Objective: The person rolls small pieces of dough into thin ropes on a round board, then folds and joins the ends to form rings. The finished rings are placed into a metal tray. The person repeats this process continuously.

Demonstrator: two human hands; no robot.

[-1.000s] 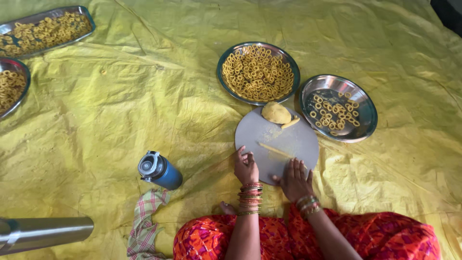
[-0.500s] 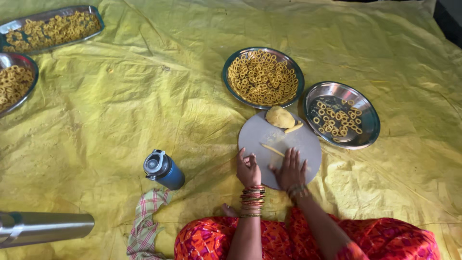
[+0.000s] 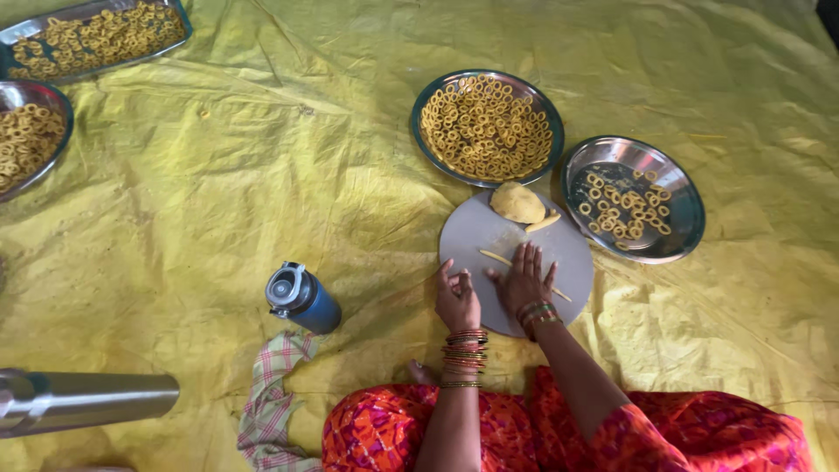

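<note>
Yellow plastic sheeting (image 3: pixel 262 175), creased and slightly glossy, covers the whole floor area. On it lie four metal vessels: a round plate (image 3: pixel 487 128) packed with small dough rings, a second round plate (image 3: pixel 634 210) with only a sparse scatter of rings, and at the far left a rectangular tray (image 3: pixel 92 37) and a bowl (image 3: pixel 31 140), both loaded with rings.

Nearest the seated person is a flat, round grey board (image 3: pixel 516 262). At its far edge sits a smooth yellow dough lump (image 3: pixel 517 203), with a short dough piece just beside it.

Step in hand, by judgement: rolling a dough rope (image 3: pixel 500 258) thin on the board. The right hand (image 3: pixel 524 281) lies flat on the rope, fingers spread, palm pressing down. The left hand (image 3: pixel 457 297) rests at the board's near-left edge, fingertips drawn together, apparently pinching a small dough piece; the contents are too small to confirm.

The next move would call for even, light palm pressure so the soft rope keeps uniform thickness.

A blue bottle (image 3: pixel 301 299) with a grey cap stands left of the board, beside a checked cloth (image 3: pixel 275 393) and a steel cylinder (image 3: pixel 83 400).
</note>
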